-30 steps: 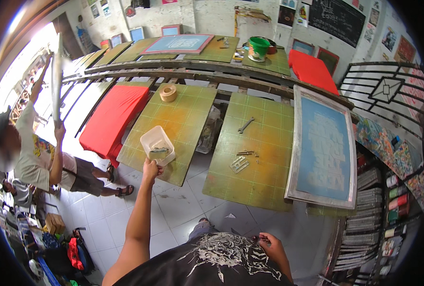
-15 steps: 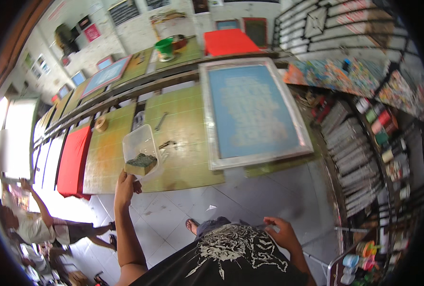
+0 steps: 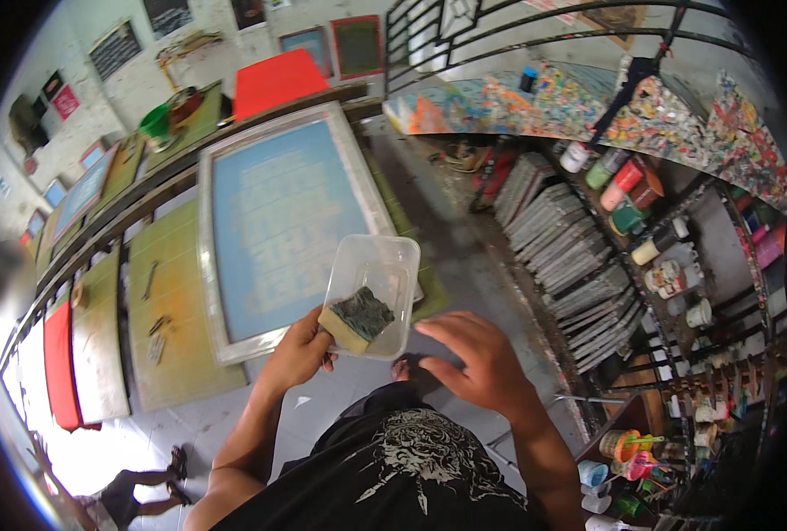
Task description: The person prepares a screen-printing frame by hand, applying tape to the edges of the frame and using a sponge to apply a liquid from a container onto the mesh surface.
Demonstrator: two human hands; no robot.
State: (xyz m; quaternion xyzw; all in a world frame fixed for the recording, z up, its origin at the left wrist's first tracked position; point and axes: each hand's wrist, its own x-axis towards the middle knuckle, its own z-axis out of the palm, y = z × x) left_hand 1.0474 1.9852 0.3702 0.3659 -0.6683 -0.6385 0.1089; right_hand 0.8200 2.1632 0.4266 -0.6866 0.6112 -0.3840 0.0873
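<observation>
Evidently, the left hand is clamped on the near left corner of a clear plastic container, whose walls likely keep the two-toned sponge inside from slipping off. Just right of it, the right hand holds nothing, thumb and fingers apart, seemingly free to support the container. Beyond, a framed screen lies flat, probably for even support, blocking much of the surface beneath. Left of it, a wrench rests on the green counter; right, stacked frames crowd that side. Farther left stands a green bucket.
</observation>
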